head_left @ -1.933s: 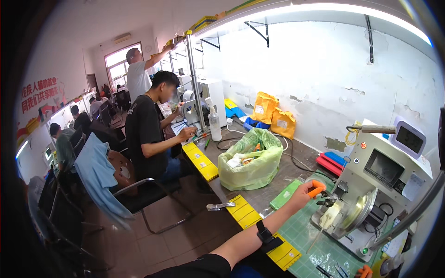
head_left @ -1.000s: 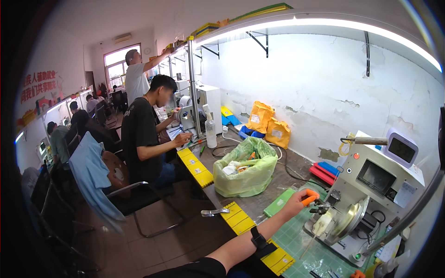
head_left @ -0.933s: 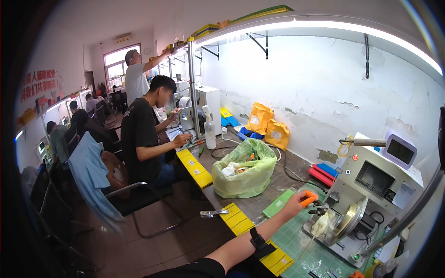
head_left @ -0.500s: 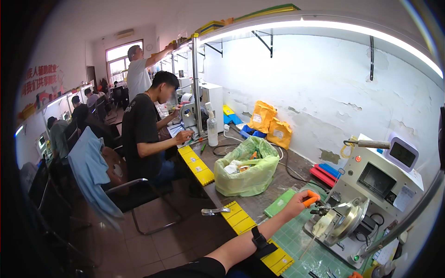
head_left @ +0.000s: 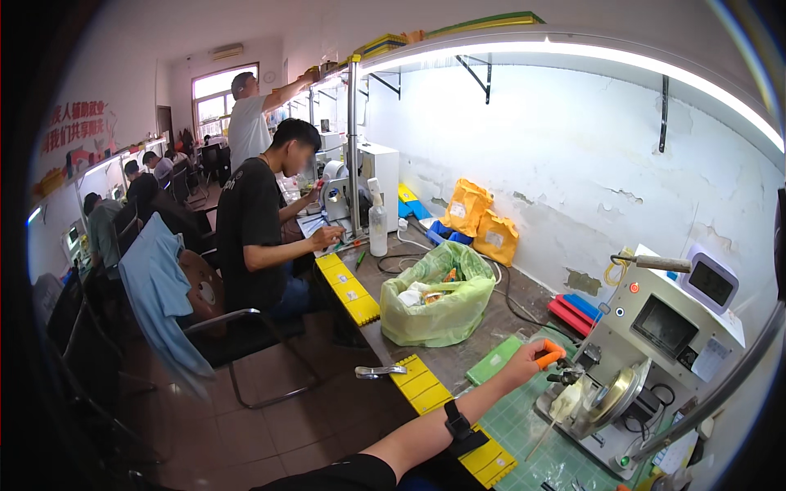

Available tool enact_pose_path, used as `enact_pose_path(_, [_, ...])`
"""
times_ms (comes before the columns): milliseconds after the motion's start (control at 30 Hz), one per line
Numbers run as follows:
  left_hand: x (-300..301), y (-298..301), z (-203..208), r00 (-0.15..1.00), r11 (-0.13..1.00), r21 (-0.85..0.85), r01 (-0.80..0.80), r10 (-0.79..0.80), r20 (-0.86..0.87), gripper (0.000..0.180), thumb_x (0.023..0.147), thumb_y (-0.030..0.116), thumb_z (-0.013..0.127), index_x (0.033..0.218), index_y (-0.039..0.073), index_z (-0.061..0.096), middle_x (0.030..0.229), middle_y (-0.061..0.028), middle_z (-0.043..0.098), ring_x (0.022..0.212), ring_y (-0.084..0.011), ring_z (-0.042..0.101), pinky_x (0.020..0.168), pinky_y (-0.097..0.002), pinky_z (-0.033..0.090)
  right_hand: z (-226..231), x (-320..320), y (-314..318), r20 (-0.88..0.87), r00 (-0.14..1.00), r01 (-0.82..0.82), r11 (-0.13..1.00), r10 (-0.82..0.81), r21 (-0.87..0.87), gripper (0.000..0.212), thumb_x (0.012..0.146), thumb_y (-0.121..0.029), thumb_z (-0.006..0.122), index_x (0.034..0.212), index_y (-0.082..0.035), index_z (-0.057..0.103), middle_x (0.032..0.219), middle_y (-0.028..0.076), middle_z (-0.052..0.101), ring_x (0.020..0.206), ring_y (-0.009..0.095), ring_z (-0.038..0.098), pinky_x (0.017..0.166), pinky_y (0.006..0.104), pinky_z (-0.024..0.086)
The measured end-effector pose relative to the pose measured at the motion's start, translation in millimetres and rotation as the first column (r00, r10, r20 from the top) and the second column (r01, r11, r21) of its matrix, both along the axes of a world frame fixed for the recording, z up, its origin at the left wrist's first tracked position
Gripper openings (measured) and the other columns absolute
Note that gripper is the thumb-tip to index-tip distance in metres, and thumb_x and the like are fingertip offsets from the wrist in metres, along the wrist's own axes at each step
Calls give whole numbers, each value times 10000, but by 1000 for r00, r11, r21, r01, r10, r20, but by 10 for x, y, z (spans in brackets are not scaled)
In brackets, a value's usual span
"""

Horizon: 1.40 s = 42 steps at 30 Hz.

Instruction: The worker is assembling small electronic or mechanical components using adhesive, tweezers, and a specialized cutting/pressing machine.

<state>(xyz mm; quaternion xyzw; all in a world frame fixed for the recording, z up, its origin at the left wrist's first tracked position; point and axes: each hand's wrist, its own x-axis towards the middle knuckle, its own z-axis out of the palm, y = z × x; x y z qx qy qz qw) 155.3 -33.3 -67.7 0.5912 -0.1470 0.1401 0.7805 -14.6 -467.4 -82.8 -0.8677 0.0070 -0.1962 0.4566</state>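
"What containers are there?"

"A pale green plastic bag (head_left: 417, 323) stands open on the surface (head_left: 530, 296), holding crumpled white scraps and something orange. Behind it, yellow-orange pouches (head_left: 495, 239) lean against the wall, contents hidden, with a dark blue bin (head_left: 449, 235) beside them. A clear spray bottle (head_left: 377, 231) stands upright, farther left."

"And the left hand (head_left: 521, 365)?"

"Its fingertips, in orange finger covers (head_left: 551, 355), are pinched together just beside the black fixture (head_left: 565, 377) of the benchtop machine (head_left: 624, 331). Whether they grip anything small, I can't tell."

"The right?"

"Out of view, so I can't tell its state."

"Where is the machine?"

"At the right end of the surface, its pale wheel (head_left: 616, 393) facing the hand and a clock (head_left: 711, 282) on top."

"Anything in the way?"

"The left forearm crosses yellow ridged panels (head_left: 422, 383) along the front edge. A green slab (head_left: 494, 360) lies near the wrist, and a dark cable (head_left: 510, 301) runs between bag and wall."
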Motion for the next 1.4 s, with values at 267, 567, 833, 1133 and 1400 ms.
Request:
enact_pose_path(267, [30,41,-9,1000,999,48,8,-7,-29,184,1028,154,667,1189,74,706,1101,39,719,966,-31,626,785,-215,457,-10,4,-4,-28,1000,15,1000,-15,-14,298,1057,-237,588,1116,33,699,938,110,722,849,196,656,784,336,523])
enact_pose_path(567, [-17,13,41,1000,999,45,15,-14,-19,185,1031,156,660,1192,78,705,1099,41,719,959,-35,626,787,-213,458,-7,4,-4,-43,999,4,999,-2,33,295,1060,-238,582,1113,30,693,938,108,722,850,191,655,785,340,524])
enact_pose_path(833, [-26,20,53,1000,1000,11,-3,2,8,166,1022,128,666,1171,70,715,1016,61,684,888,-20,577,744,-199,434,23,2,27,-31,999,27,1000,-28,-14,294,1055,-237,590,1102,32,700,924,109,718,825,190,643,761,341,517])
enact_pose_path(1133, [-25,19,55,1000,1000,14,-1,2,-29,185,1031,169,658,1184,92,726,1018,61,673,815,-24,533,724,-208,434,35,-29,47,-33,999,24,1000,-23,8,277,1055,-220,594,1089,33,701,925,99,714,828,191,638,763,333,513])
enact_pose_path(1400, [-43,19,42,999,1000,25,-4,5,-31,192,1035,182,654,1187,88,725,1056,52,688,898,-29,579,753,-217,463,25,14,9,-23,1000,-2,999,1,-41,282,1059,-224,597,1099,36,701,922,98,715,822,183,638,759,328,514])
